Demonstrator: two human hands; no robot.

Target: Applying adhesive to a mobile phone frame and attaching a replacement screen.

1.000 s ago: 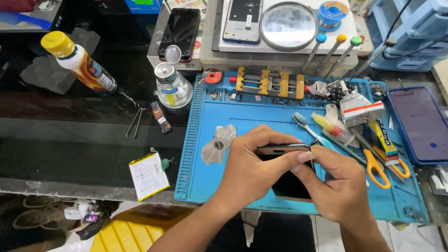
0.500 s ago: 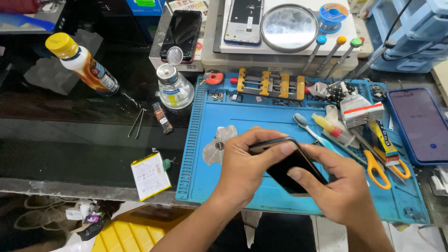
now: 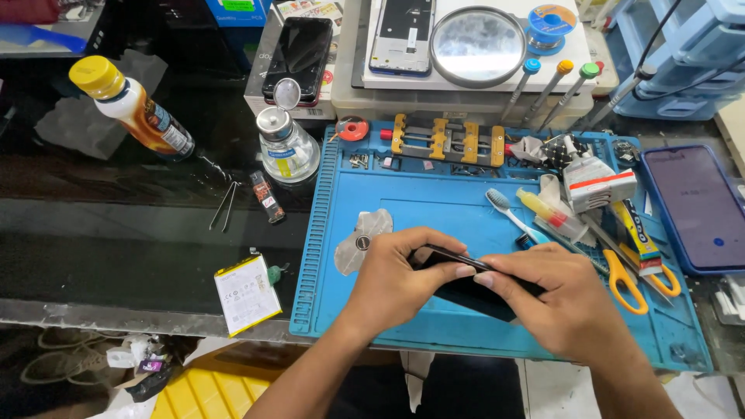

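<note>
1. A dark phone [image 3: 473,287] is held tilted on edge above the blue work mat [image 3: 434,194], near its front edge; it is gripped from both ends, the left hand [image 3: 392,275] closed around its left end and the right hand [image 3: 563,299] closed over its right end and upper edge.
2. The top edge is pressed by the fingertips [image 3: 464,271] of both hands, which nearly meet there. If too much force is put on that thin edge, the glass could be cracked or the frame bent.
3. Whether a seam is being pried cannot be told, since the edge is mostly hidden by the fingers.
4. The phone could slip out of the pinch and be dropped onto the mat, or over its front edge.
5. The toothbrush [image 3: 508,213] and a small dark vial [image 3: 524,241] lie just behind the right hand and could be knocked by a sudden jerk.
6. The thin metal pry piece [image 3: 363,240] lies just beside the left hand and could be swept aside.
</note>
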